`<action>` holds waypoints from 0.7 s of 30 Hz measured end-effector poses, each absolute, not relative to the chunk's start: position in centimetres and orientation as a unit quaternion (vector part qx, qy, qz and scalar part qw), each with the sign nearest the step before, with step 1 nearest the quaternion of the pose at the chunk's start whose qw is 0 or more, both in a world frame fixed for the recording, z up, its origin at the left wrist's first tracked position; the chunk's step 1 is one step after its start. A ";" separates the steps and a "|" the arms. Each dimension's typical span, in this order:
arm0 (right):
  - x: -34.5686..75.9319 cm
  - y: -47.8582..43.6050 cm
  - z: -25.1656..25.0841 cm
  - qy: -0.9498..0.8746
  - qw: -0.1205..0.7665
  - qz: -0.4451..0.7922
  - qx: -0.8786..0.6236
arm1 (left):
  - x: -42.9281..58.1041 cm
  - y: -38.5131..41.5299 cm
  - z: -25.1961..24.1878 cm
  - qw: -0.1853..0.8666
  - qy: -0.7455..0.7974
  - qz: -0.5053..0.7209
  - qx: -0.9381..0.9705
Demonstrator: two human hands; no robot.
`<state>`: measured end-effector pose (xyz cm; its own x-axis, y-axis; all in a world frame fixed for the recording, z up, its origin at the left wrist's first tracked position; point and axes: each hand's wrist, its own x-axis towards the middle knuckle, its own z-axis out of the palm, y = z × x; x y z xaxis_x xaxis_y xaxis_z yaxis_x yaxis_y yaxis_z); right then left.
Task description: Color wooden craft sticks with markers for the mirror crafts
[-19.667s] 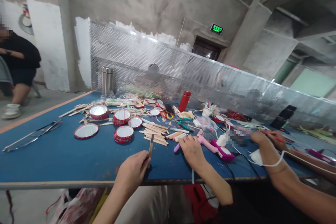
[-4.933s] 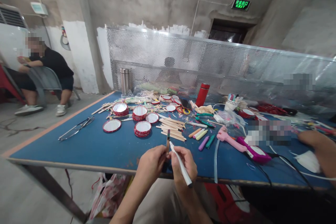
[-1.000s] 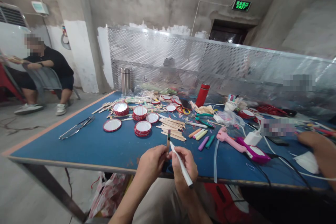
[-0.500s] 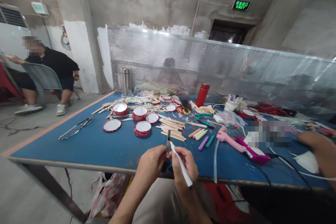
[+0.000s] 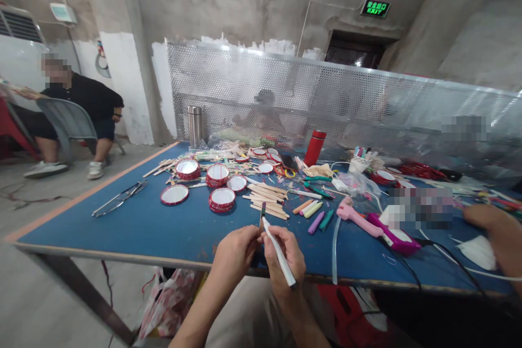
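Note:
My left hand (image 5: 235, 253) is closed on a wooden craft stick (image 5: 262, 217), which it holds upright near the table's front edge. The stick's upper part is coloured dark, with a purplish tip. In my right hand (image 5: 289, 258) is a white marker pen (image 5: 280, 255), its tip touching or very close to the dark part of the stick. Just beyond my hands lies a pile of plain craft sticks (image 5: 267, 198). Round red-rimmed discs (image 5: 174, 194) and stacks of them (image 5: 222, 200) stand to the left of that pile.
Thick crayons (image 5: 316, 223), a pink glue gun (image 5: 359, 217) and green-handled pliers (image 5: 318, 185) lie to the right. Glasses (image 5: 120, 198) rest at left. A red bottle (image 5: 315, 148) and steel flask (image 5: 195, 125) stand behind. Another person's arm (image 5: 495, 231) reaches in at right.
My right hand and the marker have shifted slightly left and up along the stick. More of the stick's upper part is covered by the marker tip. My left hand stays in place.

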<state>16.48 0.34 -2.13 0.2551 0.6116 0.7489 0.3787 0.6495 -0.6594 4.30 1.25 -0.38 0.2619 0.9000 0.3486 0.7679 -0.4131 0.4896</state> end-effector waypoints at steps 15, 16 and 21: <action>16.6 0.4 -2.5 -0.611 0.670 0.087 -0.413 | 4.3 1.2 -0.2 0.125 0.526 0.304 0.784; 16.5 0.3 -2.5 -0.610 0.671 0.089 -0.412 | 4.3 1.2 -0.2 0.126 0.525 0.305 0.785; 16.4 0.2 -2.2 -0.597 0.683 0.085 -0.412 | 4.2 1.2 -0.3 0.121 0.524 0.305 0.786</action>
